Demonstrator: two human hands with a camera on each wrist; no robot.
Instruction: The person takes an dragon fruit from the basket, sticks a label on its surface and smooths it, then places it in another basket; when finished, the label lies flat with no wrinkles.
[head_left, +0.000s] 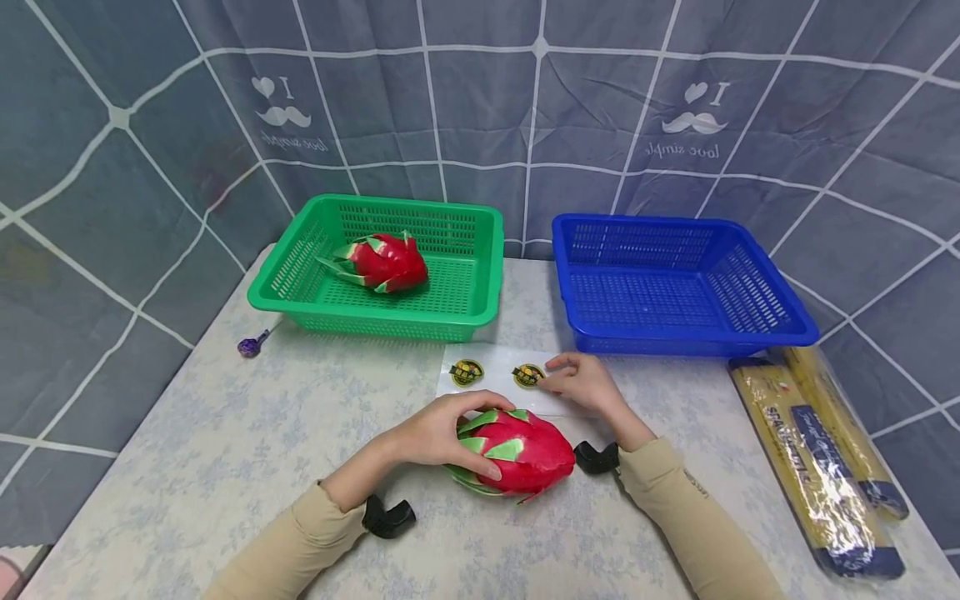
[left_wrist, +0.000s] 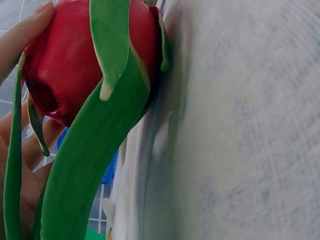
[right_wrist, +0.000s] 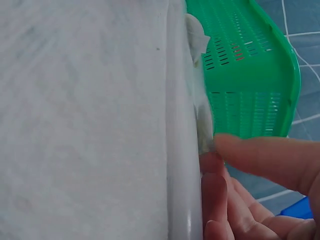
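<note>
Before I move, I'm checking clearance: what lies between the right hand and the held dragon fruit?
The head view shows part of the white sheet between the right hand and dragon fruit.

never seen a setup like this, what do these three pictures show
No machine here, just someone working bare-handed. The wide picture comes from a camera worn on the head; the two tilted close-ups come from one on each wrist. On the table, the left hand holds a dragon fruit, while the right hand pinches the edge of a sticker on a white sheet, beside another sticker. Behind are a green basket holding a second dragon fruit and a blue basket. Wrapped spaghetti packs lie far right; a lollipop lies left.
</note>
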